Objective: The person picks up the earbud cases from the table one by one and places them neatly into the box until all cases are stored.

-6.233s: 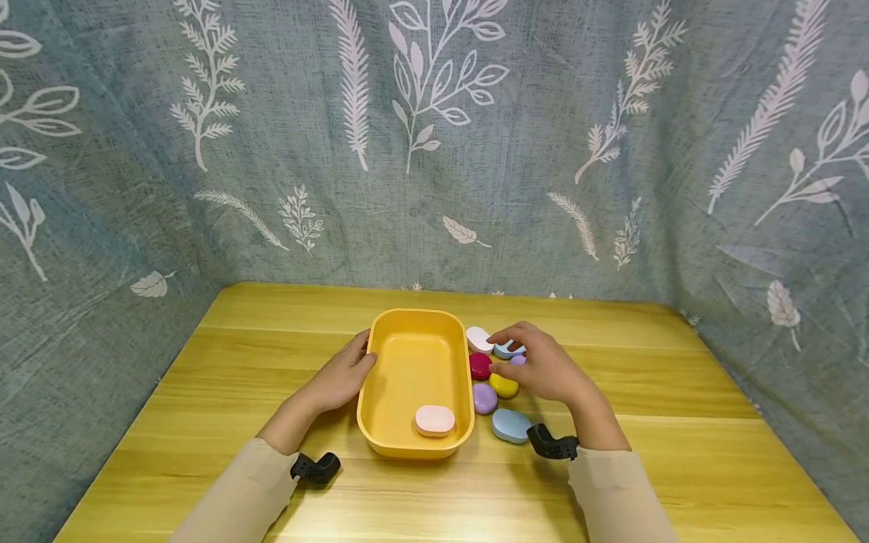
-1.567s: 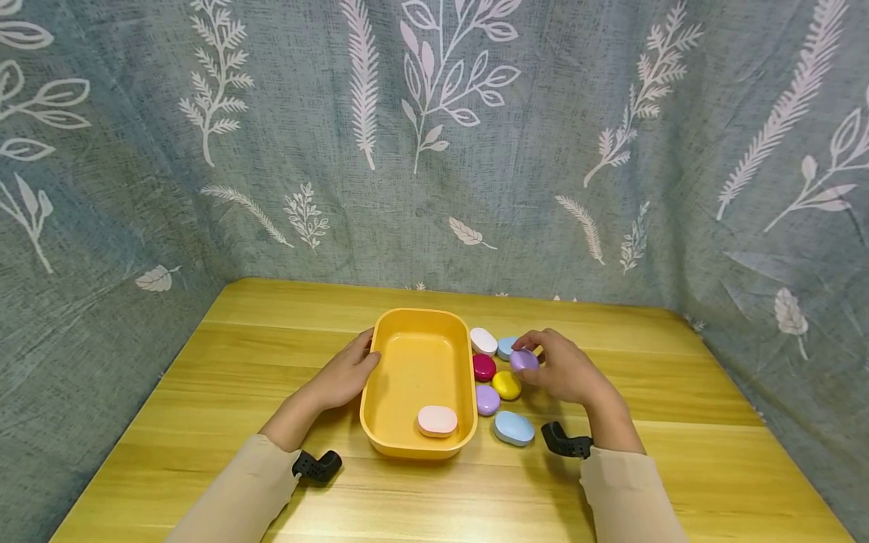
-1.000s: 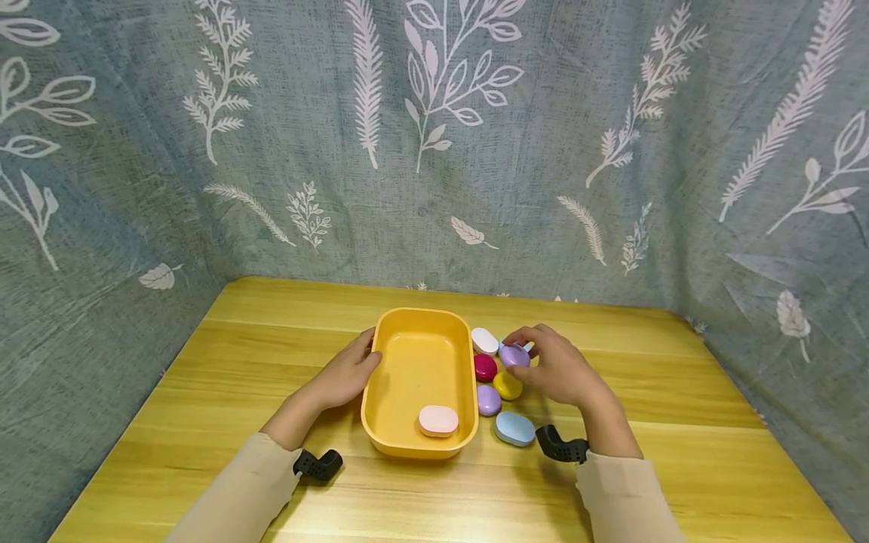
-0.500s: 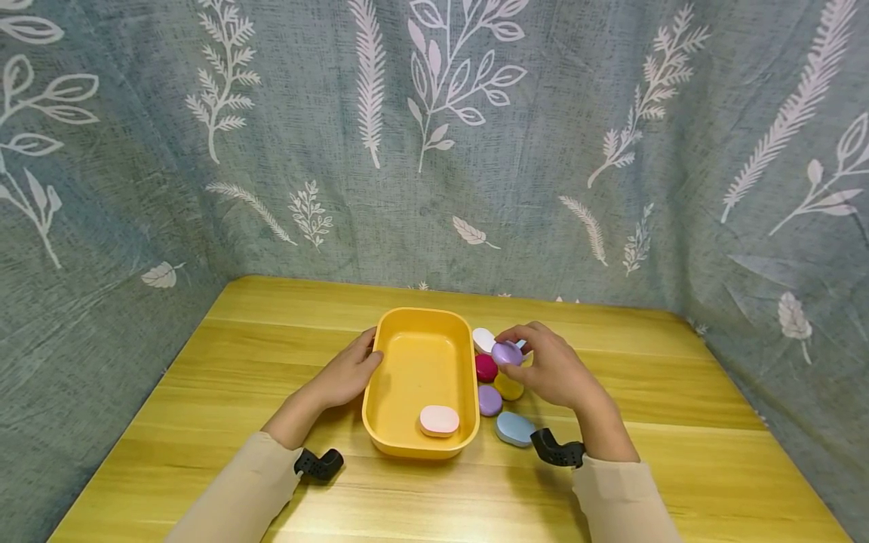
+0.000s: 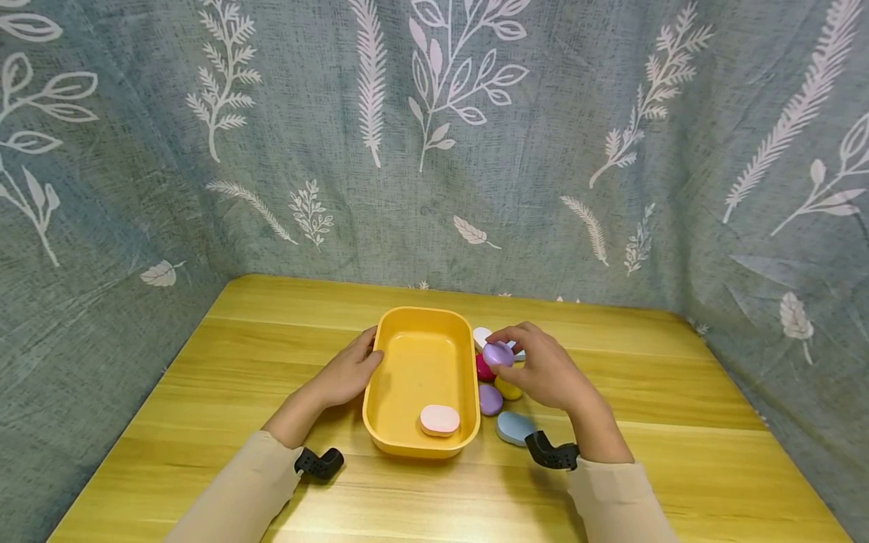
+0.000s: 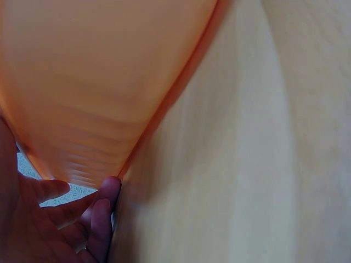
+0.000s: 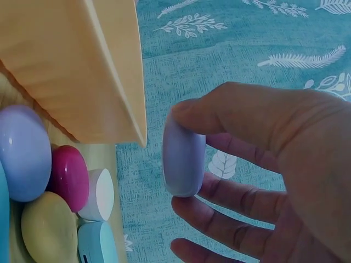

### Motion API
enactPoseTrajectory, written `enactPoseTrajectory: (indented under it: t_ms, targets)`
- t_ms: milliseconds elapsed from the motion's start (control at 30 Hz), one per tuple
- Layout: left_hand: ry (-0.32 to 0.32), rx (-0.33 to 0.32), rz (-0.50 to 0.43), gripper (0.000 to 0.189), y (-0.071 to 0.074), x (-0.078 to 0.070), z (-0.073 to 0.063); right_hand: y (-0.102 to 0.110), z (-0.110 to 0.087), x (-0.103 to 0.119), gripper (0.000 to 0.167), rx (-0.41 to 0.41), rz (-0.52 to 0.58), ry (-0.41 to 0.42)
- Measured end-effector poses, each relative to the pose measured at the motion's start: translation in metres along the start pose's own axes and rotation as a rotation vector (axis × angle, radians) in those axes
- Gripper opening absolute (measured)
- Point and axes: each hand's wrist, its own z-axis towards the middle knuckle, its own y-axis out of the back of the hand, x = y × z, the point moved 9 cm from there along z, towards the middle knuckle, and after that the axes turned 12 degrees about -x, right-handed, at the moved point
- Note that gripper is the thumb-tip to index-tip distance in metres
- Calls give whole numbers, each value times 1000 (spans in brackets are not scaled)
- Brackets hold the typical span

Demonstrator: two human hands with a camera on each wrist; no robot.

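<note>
A yellow rectangular tub (image 5: 421,377) stands mid-table with a pale pink soap-bar-shaped piece (image 5: 440,420) in its near right corner. My left hand (image 5: 348,373) holds the tub's left side, thumb at the rim and fingers along the outer wall. My right hand (image 5: 543,369) pinches a round purple soap-like piece (image 7: 184,156) between thumb and fingers, raised over the others beside the tub. Beneath and around it lie a magenta piece (image 7: 70,178), a yellow piece (image 7: 49,227), a white piece (image 7: 98,194) and a second purple piece (image 5: 490,400).
A light blue oval piece (image 5: 516,428) lies near the tub's front right corner. Another blue piece (image 7: 97,244), partly behind my right hand in the head view, sits at the back. Patterned grey-blue cloth (image 5: 434,151) hangs behind the wooden table (image 5: 271,309).
My right hand has picked the purple piece up from the group and carried it left, closer to the tub's right rim. My left hand keeps its place on the tub.
</note>
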Motion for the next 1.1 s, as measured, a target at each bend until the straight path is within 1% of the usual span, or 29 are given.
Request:
enactPoseTrajectory:
  t_ms: [367, 500, 1100]
  targets:
    - [9, -1, -5, 59, 0, 0, 0, -2, -1, 11, 34, -12, 11, 31]
    - [2, -5, 0, 59, 0, -1, 1, -4, 0, 15, 35, -13, 12, 48]
    - [11, -7, 3, 59, 0, -1, 0, -16, -1, 31, 37, -22, 5, 113]
